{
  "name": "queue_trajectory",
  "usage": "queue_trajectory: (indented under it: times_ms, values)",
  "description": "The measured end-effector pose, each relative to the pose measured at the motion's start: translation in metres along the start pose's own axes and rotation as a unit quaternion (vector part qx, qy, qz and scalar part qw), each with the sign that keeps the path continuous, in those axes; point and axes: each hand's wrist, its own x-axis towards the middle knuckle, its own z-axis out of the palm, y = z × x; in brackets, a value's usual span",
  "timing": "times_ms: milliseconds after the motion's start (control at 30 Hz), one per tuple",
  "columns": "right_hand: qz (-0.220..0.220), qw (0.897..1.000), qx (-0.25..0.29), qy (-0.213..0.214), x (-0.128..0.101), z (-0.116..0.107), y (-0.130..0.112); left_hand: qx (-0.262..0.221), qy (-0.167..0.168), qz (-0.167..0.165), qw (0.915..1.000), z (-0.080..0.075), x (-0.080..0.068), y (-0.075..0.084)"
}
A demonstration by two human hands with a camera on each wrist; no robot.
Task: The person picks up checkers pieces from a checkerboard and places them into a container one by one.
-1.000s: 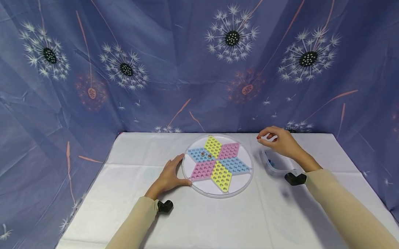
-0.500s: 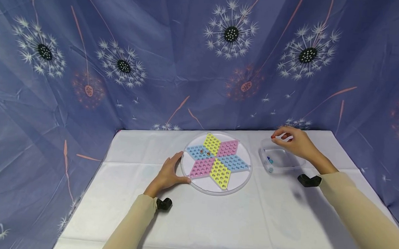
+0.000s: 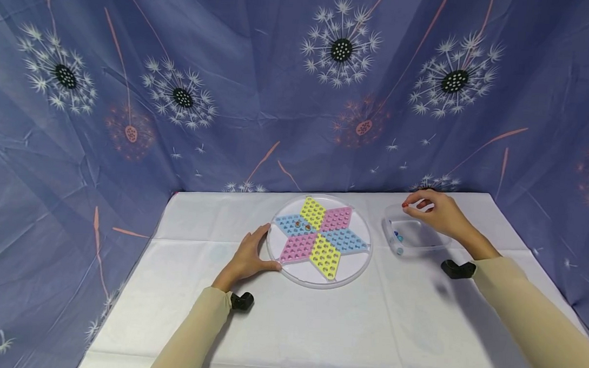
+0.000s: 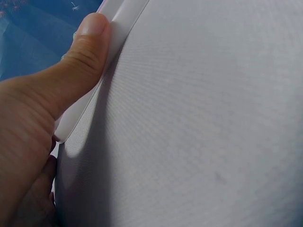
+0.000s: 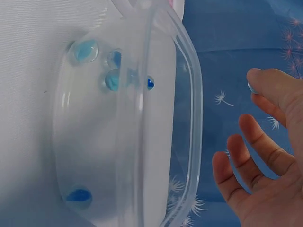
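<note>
My right hand pinches a small marble between thumb and forefinger, above the far side of a clear plastic container. The marble looks red in the head view; in the right wrist view only a glassy edge shows past the thumb. The other fingers are bent loosely, holding nothing. My left hand rests at the left edge of a round Chinese checkers board, thumb and fingers spread along its rim. In the left wrist view the thumb lies against the white rim. Two marbles sit in the board's left blue point.
Several blue and turquoise glass marbles lie in the container, most grouped toward one end. A white cloth covers the table. Behind it hangs a blue curtain with dandelion prints.
Carrying the marble, my right hand has moved right from near the container's left side, then dipped slightly. The head view has shifted a little. My left hand stays at the board's rim.
</note>
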Motion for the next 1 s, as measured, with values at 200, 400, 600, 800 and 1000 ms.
queue_trajectory:
  times_ms: [200,400,600,800,1000]
  values:
    - [0.032,0.999,0.013,-0.014,0.000,0.008,0.002,0.000,0.001,0.002,1.0000,0.001,-0.001,-0.001]
    - [0.024,0.999,0.018,-0.031,-0.001,0.017,0.009,-0.001,0.006,0.003,1.0000,0.001,-0.002,0.000]
    - [0.028,0.998,0.011,-0.047,-0.001,0.027,0.017,-0.010,0.007,0.002,0.9999,0.000,-0.002,0.000]
    - [0.025,0.998,0.000,-0.054,-0.002,0.033,0.019,-0.009,0.001,-0.003,1.0000,0.000,-0.001,-0.002]
    - [0.031,0.998,-0.004,-0.058,-0.003,0.033,0.018,-0.007,-0.003,-0.006,1.0000,-0.001,0.000,-0.001]
